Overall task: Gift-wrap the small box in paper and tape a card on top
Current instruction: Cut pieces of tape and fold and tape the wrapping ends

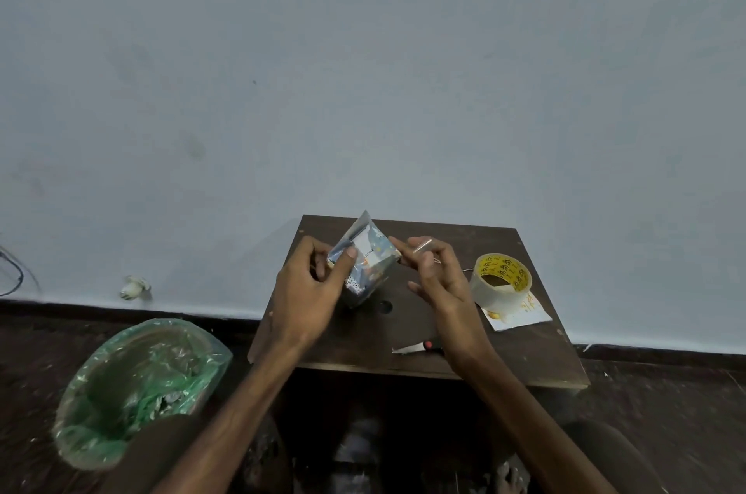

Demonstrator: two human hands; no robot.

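Gripped: small box (pixel 363 259), partly wrapped in patterned paper, held by the left hand (pixel 311 291); thumb lies across its near face, fingers curl behind. It is tipped on a corner over the far left part of the tabletop (pixel 484 356); whether its lower corner touches the wood cannot be told. The tilt looks meant to turn the open seam and a loose paper point towards the other hand.

Right hand (pixel 436 275): just beside the box's right edge; thumb and forefinger pinch what appears to be a short clear strip of tape (pixel 422 247), the remaining fingers spread away, probably to keep them off the adhesive.

Tape roll (pixel 500 283): clear, yellow core, standing flat near the right edge of the tabletop, within easy reach of the right hand.

Card (pixel 524 316): white with yellow print, lying under and in front of the roll; the roll seems to act as a weight until the card is wanted.

Cutter (pixel 415 347): red-marked handle, blade exposed, near the front edge, close beneath the right wrist.

Bin (pixel 137 384): green liner, on the floor left of the table; scraps inside.

Stage, as judged: seam being fixed; card not yet attached.
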